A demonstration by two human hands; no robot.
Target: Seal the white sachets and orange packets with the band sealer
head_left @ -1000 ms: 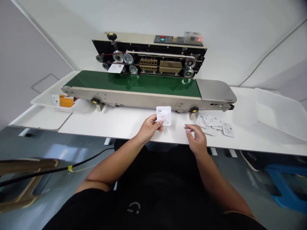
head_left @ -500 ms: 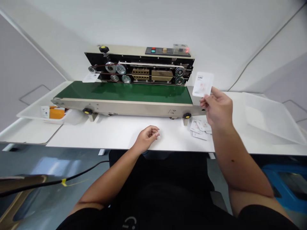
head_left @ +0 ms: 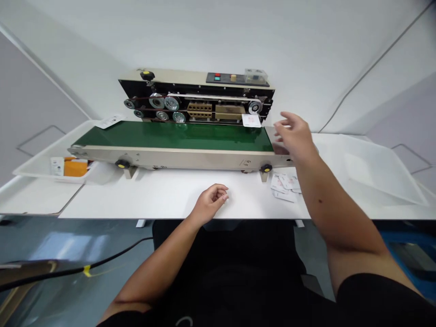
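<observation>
A band sealing machine [head_left: 197, 97] with a green conveyor belt [head_left: 173, 135] stands on the white table [head_left: 163, 195]. A small white packet [head_left: 251, 120] sits at the belt's right end, under the sealing rollers. My right hand [head_left: 294, 134] hovers just right of it with fingers spread, holding nothing. My left hand [head_left: 211, 202] rests on the table's front edge, fingers loosely curled with nothing in them. Another white packet [head_left: 109, 121] lies at the belt's far left end. A small pile of packets [head_left: 284, 186] lies on the table by my right forearm.
A white tray [head_left: 41, 165] at the left holds an orange box [head_left: 75, 168]. A clear plastic bin [head_left: 381, 168] stands at the right. A black cable with yellow tape [head_left: 85, 270] runs across the floor at lower left. A blue stool [head_left: 408, 254] is at lower right.
My right hand set the packet on the belt's right end and let go, fingers now spread. The earlier packet travelled off the belt's left end. My left hand stayed put.
</observation>
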